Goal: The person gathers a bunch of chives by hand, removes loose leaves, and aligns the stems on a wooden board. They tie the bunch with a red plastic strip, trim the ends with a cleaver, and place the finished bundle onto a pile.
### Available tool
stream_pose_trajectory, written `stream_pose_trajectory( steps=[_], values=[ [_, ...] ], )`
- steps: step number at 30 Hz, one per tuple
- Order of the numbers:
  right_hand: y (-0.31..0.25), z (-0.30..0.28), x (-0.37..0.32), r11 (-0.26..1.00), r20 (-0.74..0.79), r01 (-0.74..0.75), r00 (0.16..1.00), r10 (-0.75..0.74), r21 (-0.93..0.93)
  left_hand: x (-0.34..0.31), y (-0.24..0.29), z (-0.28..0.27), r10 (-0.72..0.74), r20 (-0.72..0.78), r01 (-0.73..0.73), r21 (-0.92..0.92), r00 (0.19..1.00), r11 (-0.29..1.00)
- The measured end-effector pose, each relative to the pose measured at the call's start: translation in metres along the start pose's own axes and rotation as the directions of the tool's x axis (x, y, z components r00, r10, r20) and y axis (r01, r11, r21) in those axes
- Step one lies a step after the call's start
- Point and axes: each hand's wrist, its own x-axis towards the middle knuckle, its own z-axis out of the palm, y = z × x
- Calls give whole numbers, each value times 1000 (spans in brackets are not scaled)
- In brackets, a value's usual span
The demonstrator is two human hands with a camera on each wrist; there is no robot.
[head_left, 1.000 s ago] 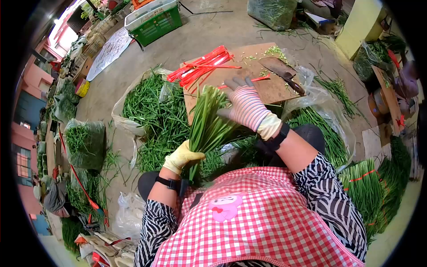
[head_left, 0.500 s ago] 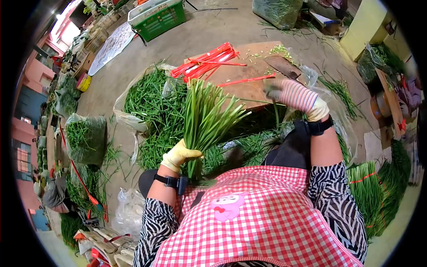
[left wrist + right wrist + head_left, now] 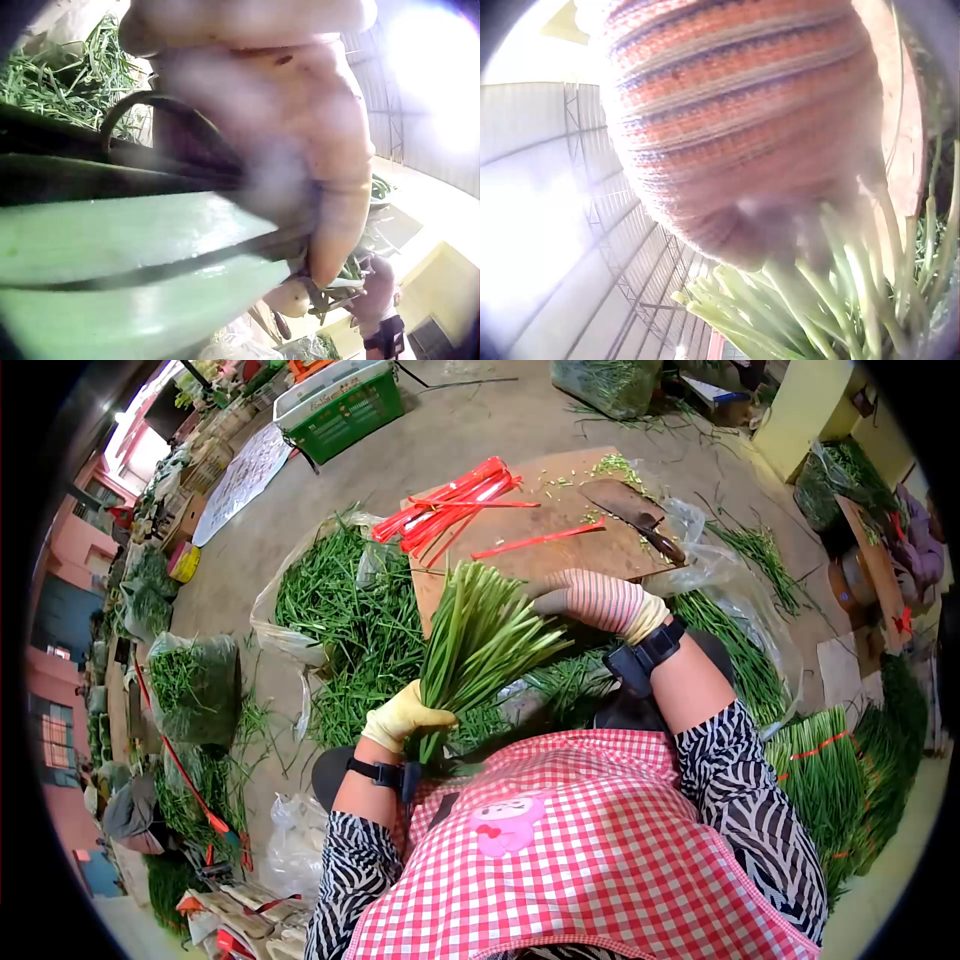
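My left hand (image 3: pixel 405 716), in a yellow glove, grips a bunch of garlic chives (image 3: pixel 470 625) low down, the pale cut ends fanning up and to the right. Close up in the left wrist view are broad green leaves (image 3: pixel 135 262) beside the bare-looking glove fingers (image 3: pixel 337 202). My right hand (image 3: pixel 600 602), in a striped knit glove with grey fingertips, is at the right side of the fanned ends. In the right wrist view its bent fingers (image 3: pixel 780 225) reach down among the stalk ends (image 3: pixel 817 300); I cannot tell whether they pinch any.
Ahead stands a board (image 3: pixel 560 545) with red ties (image 3: pixel 460 510), a cleaver (image 3: pixel 630 510) and chopped bits. Loose greens (image 3: pixel 350 600) fill a plastic bag at left; more chives (image 3: pixel 735 655) lie at right beside tied bundles (image 3: pixel 820 780). A green crate (image 3: pixel 340 410) stands farther off.
My right hand swung from the bunch out to the right, a stalk trailing by it, then came back to the bunch's right side. The left hand keeps its hold.
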Motion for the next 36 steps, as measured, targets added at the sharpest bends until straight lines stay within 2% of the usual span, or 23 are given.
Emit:
stream_pose_trajectory(
  steps=[1, 3, 4, 7, 8, 11, 12, 13, 15, 16, 19, 20, 21, 24, 25, 27, 30, 33, 34, 36],
  values=[
    [-5, 1, 0, 999, 1, 30, 1000, -30, -14, 0, 1, 0, 2, 1, -2, 4, 1000, 1000],
    [-24, 3, -2, 959, -5, -213, 976, 217, 188, 2, -3, -1, 12, 21, -11, -22, 1000, 1000],
    [-19, 4, -1, 964, -6, -221, 974, 225, 149, 2, -1, -1, 12, 26, -11, -19, 1000, 1000],
    [-34, 8, -3, 954, -71, -161, 980, 184, 252, 0, 3, 1, 28, 58, -26, -39, 998, 999],
    [-21, 16, -4, 860, -34, -163, 978, 205, 483, -1, 5, 3, 40, 74, -36, -56, 996, 998],
    [-32, 10, -15, 844, -96, -118, 976, 196, 523, -2, 3, -1, 25, 114, -24, -14, 993, 1000],
    [-25, 7, -18, 691, -110, -44, 978, 177, 721, -2, 2, -1, 43, 117, -38, -45, 992, 998],
    [-24, -4, -25, 732, -201, 29, 968, 148, 681, -3, 2, -1, 63, 118, -54, -77, 991, 996],
    [-21, -30, -32, 842, -171, -23, 976, 137, 539, -4, 2, -4, 71, 133, -61, -79, 989, 995],
    [-24, -39, -32, 976, -156, -94, 980, 125, 194, -6, 3, -5, 74, 141, -64, -79, 987, 995],
    [-26, -29, -17, 970, -124, -241, 963, 237, -20, -9, 9, 4, 87, 92, -83, -40, 992, 996],
    [-31, -19, -14, 985, -152, -157, 978, 145, -72, -6, 8, 4, 96, 102, -93, -28, 990, 995],
    [-44, -17, -7, 992, -55, -122, 991, 123, 11, -3, 7, 4, 73, 119, -71, -20, 990, 997],
    [-61, 1, 9, 909, 16, -399, 916, 400, 119, -4, 10, 8, 35, 116, -37, 18, 993, 999],
    [-41, 9, 15, 967, -112, -252, 963, 247, -39, -4, 10, 10, 38, 116, -39, 14, 993, 999],
    [-35, 16, 21, 951, -110, -306, 944, 310, 54, -4, 11, 7, 15, 134, -21, 44, 991, 999],
    [-22, 22, 19, 996, -191, -62, 980, 49, -67, -4, 13, 10, 38, 154, -40, 13, 987, 999],
    [-39, 18, 11, 912, -165, -268, 930, 330, 311, -4, 11, 10, 53, 133, -57, 24, 990, 998],
    [-47, 19, 8, 877, -198, -231, 920, 338, 422, -3, 9, 8, 50, 143, -49, -6, 988, 999],
    [-43, 21, 10, 896, -210, -162, 941, 267, 414, 0, 5, 4, 45, 162, -34, -67, 986, 997]
  ],
)
